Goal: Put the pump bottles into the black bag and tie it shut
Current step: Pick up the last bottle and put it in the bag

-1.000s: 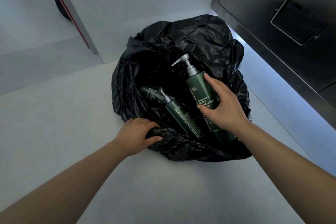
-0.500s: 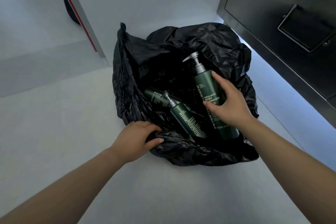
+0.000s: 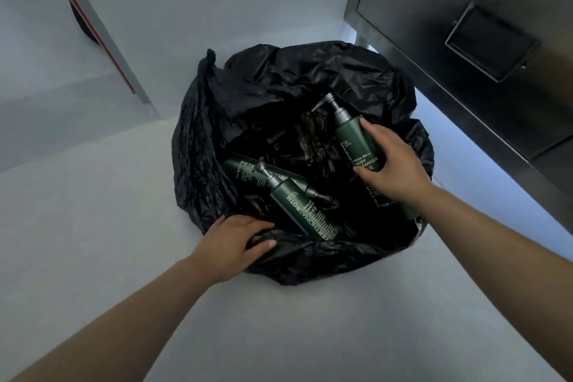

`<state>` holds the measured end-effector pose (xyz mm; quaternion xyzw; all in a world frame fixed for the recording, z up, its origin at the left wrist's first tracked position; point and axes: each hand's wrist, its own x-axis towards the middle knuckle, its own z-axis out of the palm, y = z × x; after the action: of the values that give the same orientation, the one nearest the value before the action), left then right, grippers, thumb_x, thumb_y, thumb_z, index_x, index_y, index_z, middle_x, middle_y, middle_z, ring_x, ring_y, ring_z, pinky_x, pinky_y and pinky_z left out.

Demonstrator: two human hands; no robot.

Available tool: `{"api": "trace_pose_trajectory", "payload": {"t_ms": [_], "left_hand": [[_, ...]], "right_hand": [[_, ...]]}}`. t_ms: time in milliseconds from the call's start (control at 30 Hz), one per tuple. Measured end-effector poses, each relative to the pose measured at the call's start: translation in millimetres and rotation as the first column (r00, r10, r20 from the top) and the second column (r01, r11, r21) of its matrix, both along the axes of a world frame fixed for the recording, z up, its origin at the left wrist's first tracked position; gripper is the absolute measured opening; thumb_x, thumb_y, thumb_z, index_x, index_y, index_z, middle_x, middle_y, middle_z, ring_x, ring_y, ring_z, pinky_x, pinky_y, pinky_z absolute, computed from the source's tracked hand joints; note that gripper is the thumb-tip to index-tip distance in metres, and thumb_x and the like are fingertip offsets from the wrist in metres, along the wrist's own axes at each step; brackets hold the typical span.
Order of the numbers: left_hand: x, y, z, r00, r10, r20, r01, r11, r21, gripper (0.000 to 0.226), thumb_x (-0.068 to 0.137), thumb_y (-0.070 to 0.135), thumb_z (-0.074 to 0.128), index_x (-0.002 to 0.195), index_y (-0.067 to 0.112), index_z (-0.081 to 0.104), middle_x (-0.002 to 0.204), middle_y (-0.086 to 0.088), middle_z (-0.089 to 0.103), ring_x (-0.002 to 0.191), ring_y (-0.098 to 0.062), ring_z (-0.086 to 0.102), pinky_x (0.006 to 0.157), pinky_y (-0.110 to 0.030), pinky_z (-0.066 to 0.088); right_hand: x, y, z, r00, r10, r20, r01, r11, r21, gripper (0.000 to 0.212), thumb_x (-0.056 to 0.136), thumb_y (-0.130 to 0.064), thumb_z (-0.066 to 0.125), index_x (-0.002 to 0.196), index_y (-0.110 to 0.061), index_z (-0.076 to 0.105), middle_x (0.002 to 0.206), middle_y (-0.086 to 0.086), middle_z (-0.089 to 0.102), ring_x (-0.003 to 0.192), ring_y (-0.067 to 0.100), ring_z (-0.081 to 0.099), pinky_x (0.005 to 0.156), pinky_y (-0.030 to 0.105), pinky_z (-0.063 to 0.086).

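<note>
A crumpled black bag lies wide open on a pale grey surface. Inside it, two dark green pump bottles lie crossed: one on top with its pump toward the upper left, the other partly under it. My right hand grips a third, larger green pump bottle inside the bag's right side, pump pointing away from me. My left hand pinches the bag's near rim at the lower left.
A stainless steel cabinet with a recessed handle stands at the upper right, close to the bag. A metal post with a red stripe rises at the upper left. Pale grey surface spreads to the left and front.
My right hand has lowered the large bottle deeper into the bag's right side. The bag's left rim has risen. My left hand stays on the near rim.
</note>
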<state>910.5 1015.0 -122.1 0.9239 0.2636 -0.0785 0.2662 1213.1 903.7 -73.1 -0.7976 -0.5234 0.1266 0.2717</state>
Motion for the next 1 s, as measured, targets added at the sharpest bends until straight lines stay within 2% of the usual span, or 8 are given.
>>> {"api": "trace_pose_trajectory", "payload": {"t_ms": [233,367,500,667,733,800,867,1000], "left_hand": [[-15,-7,6,0.996,0.044,0.08,-0.045,0.999,0.015,0.049,0.091,0.054,0.042,0.134,0.031,0.048,0.126,0.01,0.057,0.117,-0.007,0.049,0.098,-0.014,0.031],[9,5,29,0.967,0.081,0.242,-0.112,0.987,0.115,0.045,0.091,0.047,0.048,0.13,0.025,0.055,0.125,0.005,0.059,0.117,-0.012,0.051,0.098,-0.017,0.032],[35,27,51,0.911,0.118,0.394,-0.202,0.963,0.176,0.039,0.09,0.037,0.056,0.124,0.019,0.059,0.121,-0.001,0.06,0.114,-0.018,0.053,0.099,-0.022,0.034],[37,40,55,0.878,0.264,0.399,-0.328,0.939,0.099,0.042,0.09,0.04,0.055,0.127,0.02,0.056,0.127,-0.002,0.056,0.12,-0.018,0.048,0.101,-0.026,0.033],[27,37,50,0.905,0.251,0.344,-0.303,0.947,0.106,0.045,0.089,0.042,0.054,0.128,0.019,0.056,0.128,-0.002,0.057,0.12,-0.019,0.049,0.102,-0.026,0.034],[15,34,44,0.931,0.227,0.286,-0.272,0.953,0.13,0.048,0.088,0.046,0.053,0.129,0.021,0.055,0.129,0.0,0.056,0.121,-0.018,0.049,0.103,-0.027,0.035],[4,32,41,0.943,0.223,0.245,-0.262,0.955,0.139,0.05,0.088,0.049,0.052,0.13,0.023,0.054,0.131,0.001,0.055,0.123,-0.017,0.047,0.103,-0.026,0.034],[4,38,45,0.942,0.231,0.243,-0.27,0.952,0.142,0.049,0.088,0.049,0.052,0.13,0.024,0.053,0.132,0.003,0.053,0.123,-0.017,0.047,0.102,-0.028,0.036]], "right_hand": [[20,11,-10,0.996,-0.07,-0.057,0.069,0.997,-0.018,0.082,0.078,-0.022,0.075,0.146,-0.029,0.029,0.148,0.002,0.036,0.133,0.016,0.036,0.101,0.017,0.023],[-6,6,-5,0.985,0.036,-0.171,-0.033,0.999,0.018,0.083,0.077,-0.028,0.075,0.143,-0.041,0.027,0.146,-0.012,0.035,0.124,-0.004,0.032,0.099,0.011,0.024],[-29,-5,-7,0.969,0.096,-0.226,-0.086,0.995,0.052,0.084,0.077,-0.028,0.075,0.141,-0.047,0.025,0.139,-0.022,0.034,0.123,-0.011,0.032,0.095,0.002,0.027],[-51,8,-20,0.966,0.157,-0.204,-0.164,0.986,-0.017,0.087,0.078,-0.026,0.074,0.143,-0.046,0.02,0.139,-0.019,0.031,0.119,-0.017,0.023,0.09,-0.009,0.016],[-58,21,-23,0.962,0.171,-0.212,-0.187,0.981,-0.057,0.087,0.079,-0.027,0.073,0.145,-0.044,0.018,0.147,-0.013,0.029,0.129,-0.008,0.023,0.099,-0.002,0.013],[-63,32,-25,0.963,0.175,-0.205,-0.201,0.973,-0.113,0.085,0.081,-0.028,0.072,0.146,-0.043,0.018,0.154,-0.009,0.022,0.14,0.006,0.02,0.108,0.014,0.015],[-64,37,-22,0.971,0.156,-0.182,-0.18,0.975,-0.127,0.079,0.083,-0.032,0.07,0.146,-0.04,0.022,0.155,-0.011,0.02,0.142,0.009,0.019,0.107,0.018,0.017],[-53,40,7,0.986,0.15,-0.069,-0.146,0.988,0.052,0.063,0.083,-0.03,0.069,0.14,-0.028,0.041,0.146,-0.005,0.038,0.133,0.011,0.036,0.106,0.025,0.035]]}}
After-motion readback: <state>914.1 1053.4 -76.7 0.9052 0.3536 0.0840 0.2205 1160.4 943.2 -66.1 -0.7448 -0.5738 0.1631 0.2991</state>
